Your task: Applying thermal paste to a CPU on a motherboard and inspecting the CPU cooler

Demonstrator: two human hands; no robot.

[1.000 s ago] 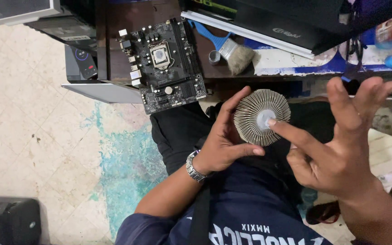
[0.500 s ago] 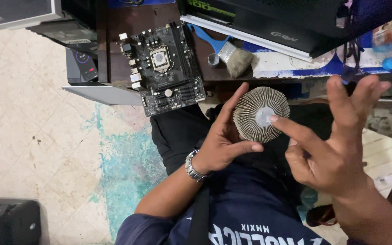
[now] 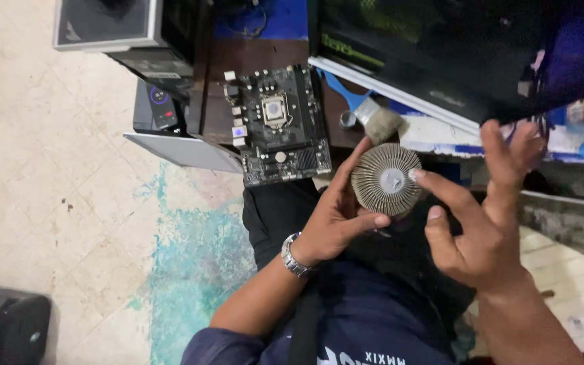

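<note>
Metal round finned heatsink (image 3: 386, 180) gripped at its rim by left hand (image 3: 336, 216), fingers curled round it. Right hand (image 3: 481, 216) open, fingers spread, index tip touching heatsink at 3 o'clock, same as before. Motherboard (image 3: 278, 125) lies on bench (image 3: 214, 88) at 10 o'clock. No containers.

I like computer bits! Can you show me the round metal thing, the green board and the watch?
Round finned heatsink (image 3: 386, 180), head view, its grey centre.
Motherboard (image 3: 277, 125), head view, beside the socket.
Wristwatch (image 3: 293, 257), head view, its metal band.
</note>
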